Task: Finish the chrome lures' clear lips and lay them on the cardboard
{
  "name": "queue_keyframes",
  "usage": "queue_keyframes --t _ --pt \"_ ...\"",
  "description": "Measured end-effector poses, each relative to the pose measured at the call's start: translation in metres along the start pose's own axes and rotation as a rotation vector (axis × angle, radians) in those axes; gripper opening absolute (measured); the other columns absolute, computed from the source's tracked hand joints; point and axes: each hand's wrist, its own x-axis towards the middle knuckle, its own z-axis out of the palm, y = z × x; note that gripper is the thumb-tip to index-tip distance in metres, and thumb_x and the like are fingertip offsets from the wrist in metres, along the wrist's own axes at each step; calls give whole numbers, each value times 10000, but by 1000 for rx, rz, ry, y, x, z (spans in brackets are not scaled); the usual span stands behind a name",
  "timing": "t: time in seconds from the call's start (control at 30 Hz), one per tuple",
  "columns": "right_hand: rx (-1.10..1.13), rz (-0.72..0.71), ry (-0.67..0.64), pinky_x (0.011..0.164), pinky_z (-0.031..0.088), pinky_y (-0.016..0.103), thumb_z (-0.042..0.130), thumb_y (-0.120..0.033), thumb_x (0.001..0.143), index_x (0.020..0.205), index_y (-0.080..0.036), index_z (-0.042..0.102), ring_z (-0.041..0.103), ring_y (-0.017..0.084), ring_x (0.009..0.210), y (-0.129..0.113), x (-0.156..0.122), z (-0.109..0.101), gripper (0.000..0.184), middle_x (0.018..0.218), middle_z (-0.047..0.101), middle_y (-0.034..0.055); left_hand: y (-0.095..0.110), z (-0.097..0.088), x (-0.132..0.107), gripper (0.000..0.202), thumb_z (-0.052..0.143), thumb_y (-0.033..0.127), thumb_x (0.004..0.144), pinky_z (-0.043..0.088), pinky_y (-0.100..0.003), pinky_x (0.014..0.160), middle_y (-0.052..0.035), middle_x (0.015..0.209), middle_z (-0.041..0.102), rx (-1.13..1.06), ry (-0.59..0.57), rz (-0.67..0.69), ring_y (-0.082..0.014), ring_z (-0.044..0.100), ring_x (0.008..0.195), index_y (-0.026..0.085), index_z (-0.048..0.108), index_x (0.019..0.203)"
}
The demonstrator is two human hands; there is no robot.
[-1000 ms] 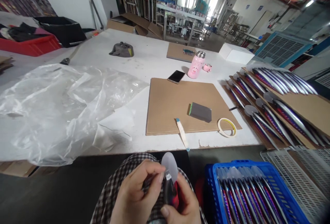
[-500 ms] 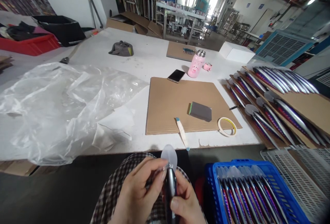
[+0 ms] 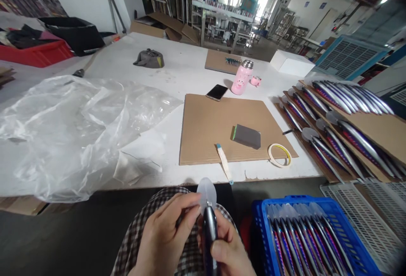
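Observation:
A dark, glossy fishing lure (image 3: 209,229) with a clear rounded lip (image 3: 207,189) is held lip-up above my lap. My right hand (image 3: 230,246) wraps its body, with the thumb pressed along the side. At the left edge of the lip, the thumb and index finger of my left hand (image 3: 173,225) are pinched together. Whatever lies between those fingertips is too small to make out. Beyond the lure, on the table edge, lies a narrow strip wrapped in whitish tape (image 3: 223,164).
Cardboard (image 3: 206,128) on the table carries a grey sanding block (image 3: 247,136) and a tape roll (image 3: 279,155). Behind are a phone (image 3: 217,92) and a pink bottle (image 3: 242,78). Plastic sheeting (image 3: 79,128) spreads left. Several lures fill a blue basket (image 3: 294,201) and cardboard racks (image 3: 377,134) at right.
My left fingertips have shifted left, from the base of the clear lip to its left edge. The lure has barely moved in my right hand.

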Motion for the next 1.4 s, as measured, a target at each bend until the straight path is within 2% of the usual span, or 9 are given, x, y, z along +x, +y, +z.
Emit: queue_keyframes --t 0.17,0.27,0.47,0.57,0.67,0.8,0.97,1.23,1.4 --pt "-30 18 48 437 228 194 820 -551 435 988 -214 649 329 88 464 2 2 -1 670 618 551 -27 7 0 4 131 529 152 839 496 -119 610 57 720 659 -12 32 16 -68 645 643 239 624 855" --pt "-76 8 31 425 249 197 811 -566 444 1009 -221 648 340 85 439 2 0 -2 682 630 565 -25 6 0 4 130 530 128 824 480 -124 592 64 682 632 25 47 14 -64 620 597 233 605 815" --pt "-155 -62 27 481 411 257 781 -605 482 1135 -223 626 541 170 519 -2 -1 5 772 699 654 17 0 1 -1 119 561 108 808 474 -140 607 61 699 623 47 37 30 -70 611 622 225 582 813" --pt "-159 -159 53 661 511 345 766 -638 492 1154 -221 628 641 242 695 -2 0 12 795 797 706 45 1 2 -2 122 559 103 812 479 -143 616 57 710 623 31 22 50 -74 615 641 225 574 813" --pt "-140 -220 70 860 485 378 780 -584 538 1150 -231 638 662 262 871 -2 0 15 721 960 719 56 5 2 -2 136 554 91 810 481 -135 615 59 713 624 6 14 59 -68 615 635 226 570 812" --pt "-156 -260 102 942 444 347 806 -464 597 1189 -252 618 623 257 1050 1 -5 12 656 1095 695 51 9 1 -1 148 552 79 803 483 -135 595 62 700 625 -31 6 67 -69 615 617 226 572 805" --pt "-209 -279 143 917 473 356 810 -442 610 1200 -236 609 640 258 1010 5 -9 7 657 1083 701 66 7 1 -3 135 554 97 806 493 -147 595 60 687 627 -19 28 69 -80 621 613 230 574 800" --pt "-210 -262 146 949 461 320 815 -415 615 1223 -241 589 625 247 1074 7 -11 4 672 1149 687 61 6 1 -7 139 560 93 806 496 -136 598 59 709 642 -37 23 66 -74 633 623 230 576 824" --pt "-228 -275 172 912 484 301 810 -383 634 1206 -248 602 642 236 1038 8 -11 3 623 1135 695 57 5 2 -7 129 555 106 808 494 -139 582 65 694 636 -36 -15 39 -75 628 605 232 578 806"
